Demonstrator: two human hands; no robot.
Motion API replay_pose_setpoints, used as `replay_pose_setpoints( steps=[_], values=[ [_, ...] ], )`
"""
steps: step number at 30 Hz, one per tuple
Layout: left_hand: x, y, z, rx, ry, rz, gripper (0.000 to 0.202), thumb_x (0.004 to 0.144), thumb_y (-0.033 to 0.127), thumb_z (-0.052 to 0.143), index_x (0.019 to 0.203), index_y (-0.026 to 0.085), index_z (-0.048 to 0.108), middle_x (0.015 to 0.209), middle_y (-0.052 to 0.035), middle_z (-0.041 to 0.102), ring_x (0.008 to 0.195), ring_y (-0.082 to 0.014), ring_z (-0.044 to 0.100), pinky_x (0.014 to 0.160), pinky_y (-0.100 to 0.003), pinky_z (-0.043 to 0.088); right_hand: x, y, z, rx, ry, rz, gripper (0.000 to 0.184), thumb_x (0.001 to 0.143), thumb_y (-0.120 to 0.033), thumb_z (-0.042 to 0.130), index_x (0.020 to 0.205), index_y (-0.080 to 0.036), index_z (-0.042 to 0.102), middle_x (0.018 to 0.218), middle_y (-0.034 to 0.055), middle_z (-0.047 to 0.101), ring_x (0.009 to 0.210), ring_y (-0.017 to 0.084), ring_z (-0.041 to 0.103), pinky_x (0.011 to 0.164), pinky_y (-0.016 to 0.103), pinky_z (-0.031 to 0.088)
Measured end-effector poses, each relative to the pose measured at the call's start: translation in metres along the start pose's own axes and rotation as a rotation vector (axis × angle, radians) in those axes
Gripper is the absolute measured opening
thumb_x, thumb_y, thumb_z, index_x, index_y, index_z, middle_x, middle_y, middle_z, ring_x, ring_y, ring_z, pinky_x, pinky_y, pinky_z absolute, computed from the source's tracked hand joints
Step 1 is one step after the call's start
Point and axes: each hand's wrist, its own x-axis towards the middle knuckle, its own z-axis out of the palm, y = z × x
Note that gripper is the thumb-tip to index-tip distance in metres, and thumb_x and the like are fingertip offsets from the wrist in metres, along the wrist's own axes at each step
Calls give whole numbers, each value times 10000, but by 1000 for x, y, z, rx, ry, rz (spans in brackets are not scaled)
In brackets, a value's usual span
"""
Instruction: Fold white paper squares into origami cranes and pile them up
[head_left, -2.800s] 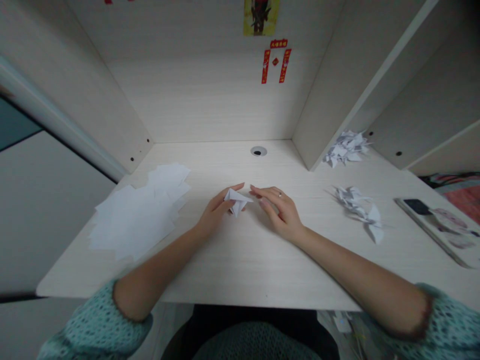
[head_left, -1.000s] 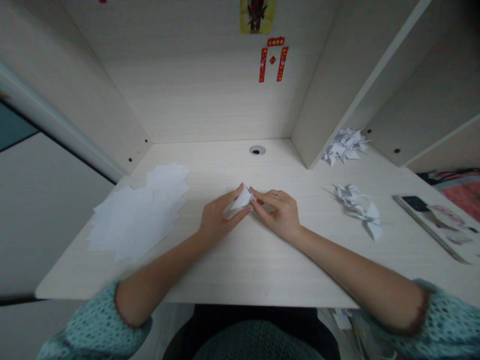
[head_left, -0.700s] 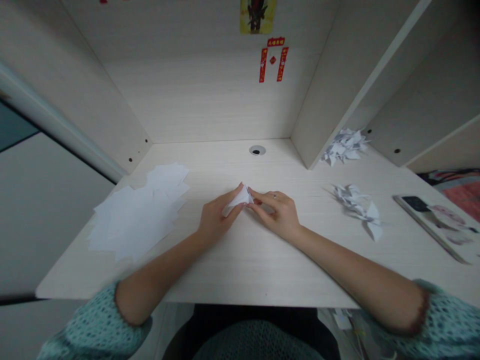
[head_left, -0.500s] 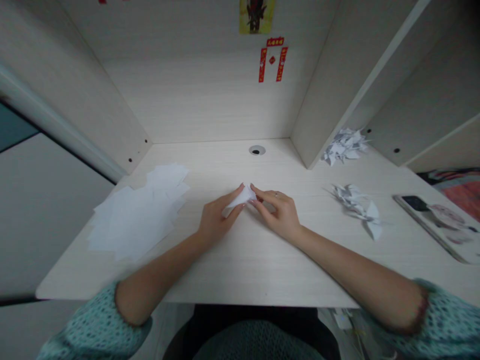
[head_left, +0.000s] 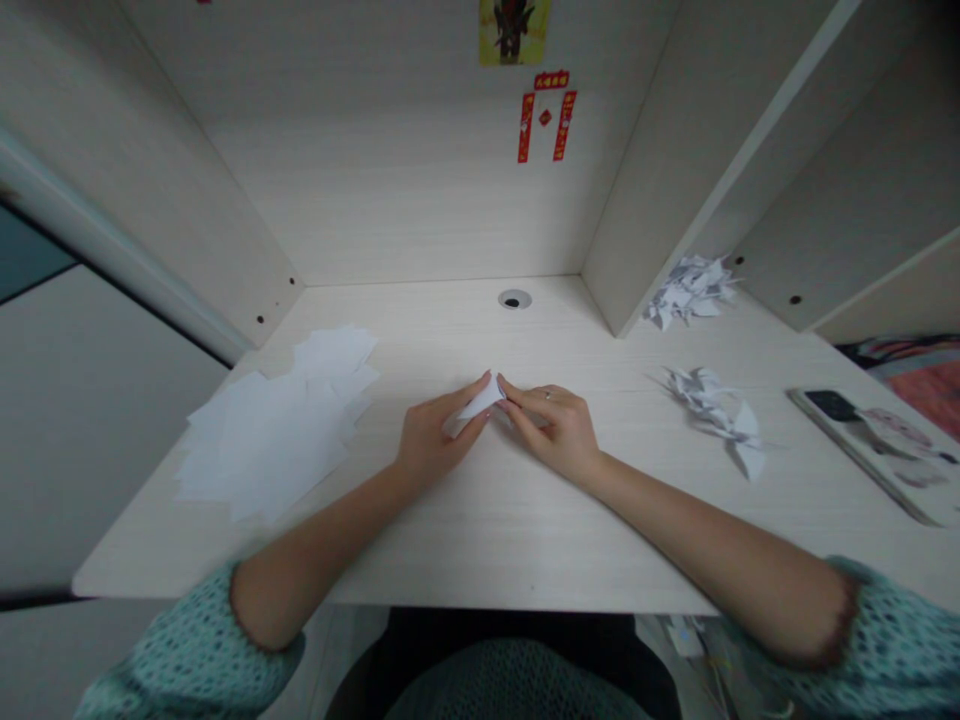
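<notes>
A small piece of folded white paper (head_left: 480, 400) sits between my two hands over the middle of the desk. My left hand (head_left: 441, 428) is closed on its left side, thumb below and index finger above. On the right end, my right hand (head_left: 553, 418) pinches the paper between thumb and fingers; a ring shows on one finger. The finer folds are too small to make out. Left of my hands lies a spread stack of white paper sheets (head_left: 277, 425). Several folded paper pieces (head_left: 716, 410), some with pointed ends, lie to the right.
A larger heap of folded paper (head_left: 691, 290) rests beside the upright divider (head_left: 675, 180). At the far right is a phone (head_left: 874, 450) in a patterned case. The desk (head_left: 480, 540) has a round cable hole (head_left: 514, 299) near its back wall.
The fingers of my right hand have closed in tighter on the paper's right end, and the paper looks narrower between my hands. Everything else stays in place.
</notes>
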Motion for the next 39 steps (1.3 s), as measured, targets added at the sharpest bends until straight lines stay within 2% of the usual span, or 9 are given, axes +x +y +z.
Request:
replay_pose_setpoints(
  steps=[3, 8, 15, 22, 26, 31, 39],
  values=[
    [0, 1, 0, -14, 7, 19, 453, 836, 304, 583, 1282, 247, 532, 1248, -30, 616, 1061, -181, 638, 932, -338, 517, 0, -1, -1, -5, 7, 20, 319, 880, -270, 546, 1181, -214, 635, 785, 40, 747, 660, 157, 678, 704, 296, 516],
    [-1, 0, 0, -6, 16, 27, 432, 853, 284, 552, 1284, 264, 529, 1242, -17, 619, 1053, -176, 642, 917, -334, 524, 0, -3, -3, 7, 7, 54, 417, 869, -281, 552, 1285, -255, 533, 852, 8, 748, 728, 152, 690, 747, 287, 525],
    [-1, -9, 1, 162, 5, 99, 443, 865, 314, 556, 1305, 294, 504, 1147, -9, 681, 909, -157, 690, 810, -282, 543, 0, -4, -3, -36, -29, 52, 330, 878, -274, 524, 1200, -241, 590, 776, -2, 725, 663, 129, 668, 628, 232, 507],
    [0, -12, -1, 254, 3, 240, 452, 889, 321, 531, 1333, 260, 473, 1035, -34, 724, 790, -130, 695, 755, -251, 536, 0, -4, -3, -42, -37, 60, 313, 870, -259, 529, 1177, -236, 585, 775, -9, 722, 674, 131, 671, 616, 228, 502],
    [0, -12, -2, 257, -6, 272, 470, 889, 313, 534, 1350, 275, 451, 1076, -46, 710, 864, -140, 689, 800, -261, 533, 1, -5, -4, -48, -43, 70, 299, 868, -265, 534, 1158, -231, 594, 799, -2, 731, 691, 140, 680, 634, 242, 508],
    [0, -14, -3, 250, -9, 247, 473, 896, 304, 523, 1359, 260, 439, 1052, -49, 718, 842, -139, 692, 782, -254, 540, 2, -3, -5, -75, -22, 7, 307, 873, -316, 561, 1159, -234, 634, 850, 26, 745, 714, 156, 691, 725, 286, 521],
    [0, -14, -3, 202, -13, 356, 553, 894, 199, 516, 1402, 320, 336, 1267, -41, 606, 1015, -144, 657, 888, -296, 529, 0, 1, -3, -17, -5, 4, 259, 861, -314, 593, 1092, -230, 675, 903, 28, 753, 754, 171, 703, 726, 299, 532]
  ],
)
